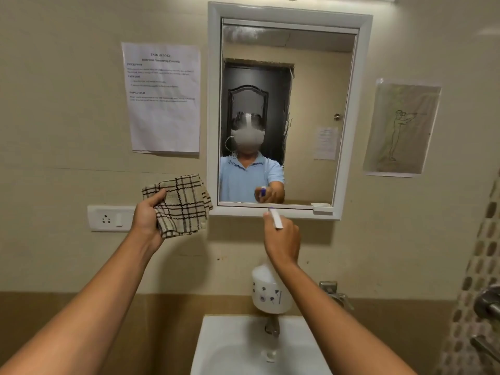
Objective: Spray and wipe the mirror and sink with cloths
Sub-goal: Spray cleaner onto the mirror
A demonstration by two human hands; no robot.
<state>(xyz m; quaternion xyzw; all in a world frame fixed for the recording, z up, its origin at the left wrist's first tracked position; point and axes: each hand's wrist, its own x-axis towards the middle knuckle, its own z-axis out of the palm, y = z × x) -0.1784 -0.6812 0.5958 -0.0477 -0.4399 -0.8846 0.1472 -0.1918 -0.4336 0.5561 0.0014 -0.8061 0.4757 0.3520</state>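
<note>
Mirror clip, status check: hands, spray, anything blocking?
Left hand grips checked cloth, raised beside mirror. Right hand grips spray bottle, nozzle toward the glass. Droplets on glass. Nothing blocking.

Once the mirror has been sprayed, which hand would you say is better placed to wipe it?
The left hand, probably: it already grips the checked cloth raised beside the mirror. The right hand is occupied holding the spray bottle.
</note>
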